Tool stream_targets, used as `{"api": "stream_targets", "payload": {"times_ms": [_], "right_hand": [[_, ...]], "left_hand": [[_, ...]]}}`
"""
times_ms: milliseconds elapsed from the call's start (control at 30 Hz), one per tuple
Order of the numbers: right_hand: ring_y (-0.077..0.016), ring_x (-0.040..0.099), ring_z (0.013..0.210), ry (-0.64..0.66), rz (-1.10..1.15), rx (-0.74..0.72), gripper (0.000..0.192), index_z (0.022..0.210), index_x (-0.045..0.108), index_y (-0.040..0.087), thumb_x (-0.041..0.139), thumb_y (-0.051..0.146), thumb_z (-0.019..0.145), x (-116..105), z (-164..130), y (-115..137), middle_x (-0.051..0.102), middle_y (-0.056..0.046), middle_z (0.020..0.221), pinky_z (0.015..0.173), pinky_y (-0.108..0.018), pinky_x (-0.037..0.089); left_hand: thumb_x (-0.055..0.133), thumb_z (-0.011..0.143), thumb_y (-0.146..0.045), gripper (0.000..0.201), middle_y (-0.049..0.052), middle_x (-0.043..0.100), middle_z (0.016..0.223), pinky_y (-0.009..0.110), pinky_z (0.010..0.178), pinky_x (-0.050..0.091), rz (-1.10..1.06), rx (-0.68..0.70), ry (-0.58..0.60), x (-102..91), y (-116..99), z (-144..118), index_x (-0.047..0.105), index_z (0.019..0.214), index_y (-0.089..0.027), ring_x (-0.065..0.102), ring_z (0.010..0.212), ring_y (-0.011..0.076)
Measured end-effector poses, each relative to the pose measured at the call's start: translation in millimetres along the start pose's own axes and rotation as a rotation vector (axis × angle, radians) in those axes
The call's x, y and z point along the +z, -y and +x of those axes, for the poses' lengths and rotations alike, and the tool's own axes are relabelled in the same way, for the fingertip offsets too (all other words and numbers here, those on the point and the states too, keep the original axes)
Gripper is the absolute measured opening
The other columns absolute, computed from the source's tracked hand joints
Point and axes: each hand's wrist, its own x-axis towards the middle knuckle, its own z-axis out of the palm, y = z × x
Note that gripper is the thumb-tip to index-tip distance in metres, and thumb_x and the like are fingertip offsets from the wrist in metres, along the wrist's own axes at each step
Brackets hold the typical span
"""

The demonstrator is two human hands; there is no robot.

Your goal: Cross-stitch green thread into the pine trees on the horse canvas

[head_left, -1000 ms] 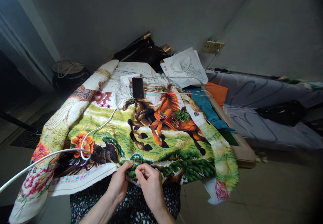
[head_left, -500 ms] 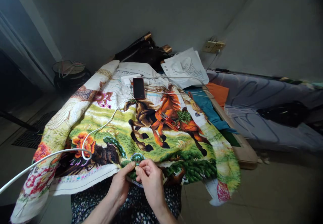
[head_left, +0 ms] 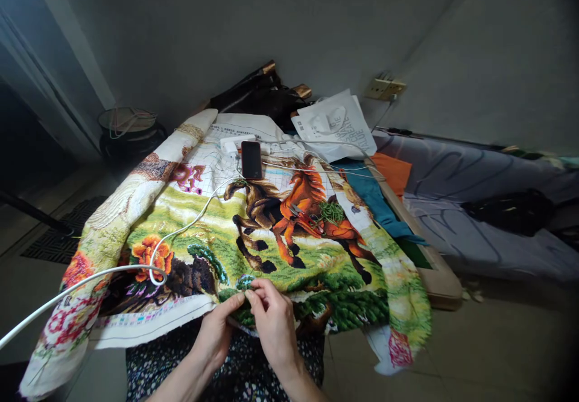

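Both hands meet at the near hem of the cloth (head_left: 253, 233), right above the lap, so it looks like stitching in the green patch at the bottom edge. To do this bit well I'd keep the fabric flat and taut between the hands and pull through gently, so the weave doesn't pucker. Left hand (head_left: 217, 329) has thumb and fingers pinched down on the hem from the left, holding the fabric. Right hand (head_left: 274, 323) is curled tight, fingertips (head_left: 254, 296) nearly touching the left thumb, nipping something too small to make out, maybe a needle or thread, can't tell. Further out a white cable (head_left: 149, 263) loops over the flowers, small scissors (head_left: 307, 215) and a tuft of green thread (head_left: 332, 210) sit on the orange horse, and a phone (head_left: 251, 159) lies at the far edge
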Motion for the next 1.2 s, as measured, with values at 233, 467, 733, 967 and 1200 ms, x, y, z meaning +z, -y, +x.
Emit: {"api": "stream_targets", "payload": {"times_ms": [233, 467, 733, 967, 1200], "right_hand": [[-0.0173, 0.057, 0.071, 0.061, -0.146, -0.190, 0.019, 0.072, 0.064, 0.020, 0.050, 0.015, 0.085, -2, 12, 12, 0.060, -0.004, 0.077, 0.065, -0.027, 0.044], [-0.0048, 0.035, 0.034, -0.100, 0.944, -0.087, 0.014, 0.086, 0.052, 0.024, 0.056, 0.036, 0.092, -70, 37, 45, 0.051, 0.011, 0.056, 0.041, -0.018, 0.040], [-0.0074, 0.041, 0.040, 0.060, 0.647, 0.057, 0.023, 0.078, 0.049, 0.021, 0.051, 0.037, 0.095, -55, 4, 13, 0.045, 0.009, 0.045, 0.040, -0.016, 0.031], [-0.0115, 0.051, 0.051, 0.220, 0.117, 0.069, 0.019, 0.088, 0.064, 0.018, 0.048, 0.028, 0.092, -17, -14, -14, 0.056, 0.002, 0.060, 0.048, -0.021, 0.038], [-0.0145, 0.054, 0.048, 0.182, -0.027, 0.022, 0.027, 0.086, 0.074, 0.019, 0.048, 0.028, 0.091, -19, -9, -4, 0.059, 0.000, 0.050, 0.050, -0.023, 0.042]], "left_hand": [[0.083, 0.052, -0.023, 0.026, 0.007, 0.075, 0.073, 0.033, 0.075, 0.050, -0.001, 0.002, -0.043, 1.1, -1, -2, 0.076, 0.073, -0.010, 0.066, 0.071, 0.0211], [0.080, 0.059, -0.024, 0.021, 0.009, 0.075, 0.073, 0.036, 0.080, 0.052, -0.019, -0.031, -0.031, -5.2, 4, 5, 0.075, 0.074, -0.010, 0.068, 0.074, 0.0233], [0.080, 0.059, -0.025, 0.017, 0.005, 0.073, 0.069, 0.031, 0.073, 0.051, -0.024, -0.034, -0.040, -7.2, 5, 8, 0.073, 0.069, -0.012, 0.065, 0.068, 0.0186], [0.081, 0.056, -0.025, 0.018, 0.002, 0.070, 0.064, 0.027, 0.063, 0.047, -0.031, -0.022, -0.053, -5.3, 2, 6, 0.071, 0.064, -0.012, 0.061, 0.061, 0.0146], [0.082, 0.055, -0.023, 0.019, 0.003, 0.071, 0.066, 0.028, 0.067, 0.049, -0.047, -0.027, -0.055, -5.0, 3, 6, 0.072, 0.066, -0.011, 0.063, 0.064, 0.0150]]}}
